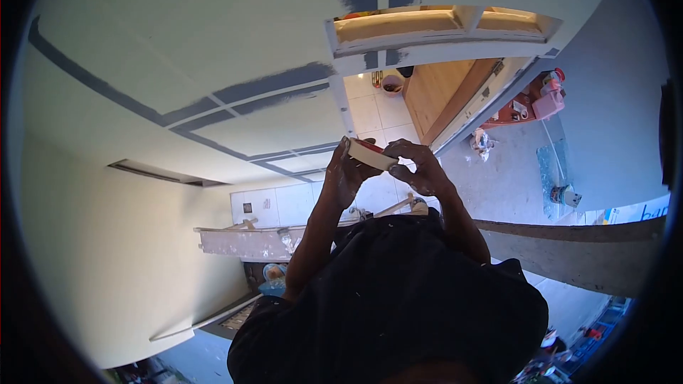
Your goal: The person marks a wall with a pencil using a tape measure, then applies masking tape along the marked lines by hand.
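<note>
A roll of cream masking tape [371, 156], reddish on its inner side, is held up between both hands in front of the chest. My left hand [346, 176] is closed round the roll's left end, fingers curled against it. On the other side, the fingers of my right hand [420, 166] are bent and closed on the roll's right edge. Whether a loose tape end is pinched there is too small to tell. Ahead stands a pale wall [270, 35] with dark grey painted bands [274, 84] and lighter strips running along their middles.
An open wooden door [445, 96] stands in the doorway, below a framed transom opening [405, 28]. A paint-spattered plank [242, 242] lies low at the left. At the right are a pink container [548, 104] and a paint can [565, 195] on the floor.
</note>
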